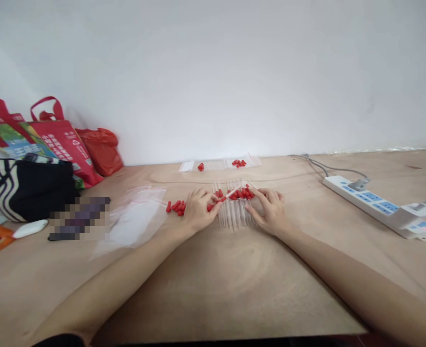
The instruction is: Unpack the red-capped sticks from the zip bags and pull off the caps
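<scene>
My left hand (200, 210) is closed on a dropper, its red rubber bulb (223, 199) at the fingertips and its clear tube (233, 192) slanting up to the right. My right hand (270, 210) has its fingers apart beside a row of clear glass tubes (236, 216) lying on the table. Its index fingertip is close to the far end of the held dropper; contact cannot be made out. Red rubber bulbs (244, 193) lie over the tubes between the hands. More red bulbs (177, 207) sit left of my left hand, which partly hides them.
Clear zip bags (136, 217) lie left of my left hand. Farther back, small bags (216, 165) carry a few red bulbs (239, 163). A white power strip (372, 200) with cables is at the right. Shopping bags (62, 144), a black bag (35, 185) and a blurred dark object (79, 219) occupy the left.
</scene>
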Motion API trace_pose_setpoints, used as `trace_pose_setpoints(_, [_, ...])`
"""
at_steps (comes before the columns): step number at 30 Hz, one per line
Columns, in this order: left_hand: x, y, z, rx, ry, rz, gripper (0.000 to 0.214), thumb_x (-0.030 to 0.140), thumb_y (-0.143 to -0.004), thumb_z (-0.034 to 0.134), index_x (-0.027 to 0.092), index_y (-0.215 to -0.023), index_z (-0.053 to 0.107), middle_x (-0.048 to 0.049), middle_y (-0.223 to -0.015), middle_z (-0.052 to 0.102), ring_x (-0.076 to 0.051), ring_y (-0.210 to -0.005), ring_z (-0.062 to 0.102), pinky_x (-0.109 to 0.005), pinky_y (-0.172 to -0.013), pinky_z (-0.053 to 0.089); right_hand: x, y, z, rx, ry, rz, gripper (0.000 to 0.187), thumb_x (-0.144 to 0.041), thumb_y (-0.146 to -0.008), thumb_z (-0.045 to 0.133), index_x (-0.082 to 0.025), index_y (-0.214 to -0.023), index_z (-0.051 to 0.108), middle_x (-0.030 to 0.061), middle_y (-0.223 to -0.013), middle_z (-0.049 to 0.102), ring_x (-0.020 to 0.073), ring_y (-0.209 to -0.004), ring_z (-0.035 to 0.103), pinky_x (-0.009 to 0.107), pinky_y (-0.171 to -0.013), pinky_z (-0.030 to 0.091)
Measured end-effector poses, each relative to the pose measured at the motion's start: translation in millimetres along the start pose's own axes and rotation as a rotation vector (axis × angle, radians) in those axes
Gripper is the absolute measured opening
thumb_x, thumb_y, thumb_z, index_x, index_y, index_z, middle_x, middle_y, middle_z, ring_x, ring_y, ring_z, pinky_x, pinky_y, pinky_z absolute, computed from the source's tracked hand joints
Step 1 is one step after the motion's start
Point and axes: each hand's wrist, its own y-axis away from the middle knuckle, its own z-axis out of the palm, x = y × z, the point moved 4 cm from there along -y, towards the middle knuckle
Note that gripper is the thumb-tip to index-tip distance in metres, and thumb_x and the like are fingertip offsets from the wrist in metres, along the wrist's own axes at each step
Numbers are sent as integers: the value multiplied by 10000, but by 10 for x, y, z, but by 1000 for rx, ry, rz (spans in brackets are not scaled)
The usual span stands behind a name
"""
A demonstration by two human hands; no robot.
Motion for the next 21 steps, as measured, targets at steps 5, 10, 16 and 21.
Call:
trace_pose_setpoints(5, [50,364,-149,59,-59,293,95,265,-770,540,192,-742,594,-30,-762,594,-161,-764,520,-312,-710,370,-260,0,11,-129,5,-207,403,-431,-798,469,-222,-1140,507,81,-1107,541,201,-1010,461,408,-921,185])
trace_pose_setpoints(10, [117,413,-104,136,-52,418,52,240,-754,571,193,-751,592,-23,-737,604,-151,-730,515,-315,-707,365,-409,21,28,-152,-30,-336,203,-362,-819,473,-265,-927,614,10,-962,614,170,-945,482,441,-962,115])
trace_pose_setpoints(16, [135,403,-81,116,-28,383,100,278,-747,576,185,-781,598,-34,-780,615,-166,-767,517,-328,-724,366,-414,18,37,-82,-51,-335,143,-277,-811,497,-237,-781,631,-18,-795,633,137,-837,497,419,-951,154])
trace_pose_setpoints(21, [158,391,-35,17,16,377,217,331,-776,547,192,-934,597,-53,-955,620,-194,-920,508,-354,-813,355,-481,16,26,-62,-60,-360,131,-262,-811,491,-218,-782,611,-21,-797,638,123,-815,506,412,-950,158])
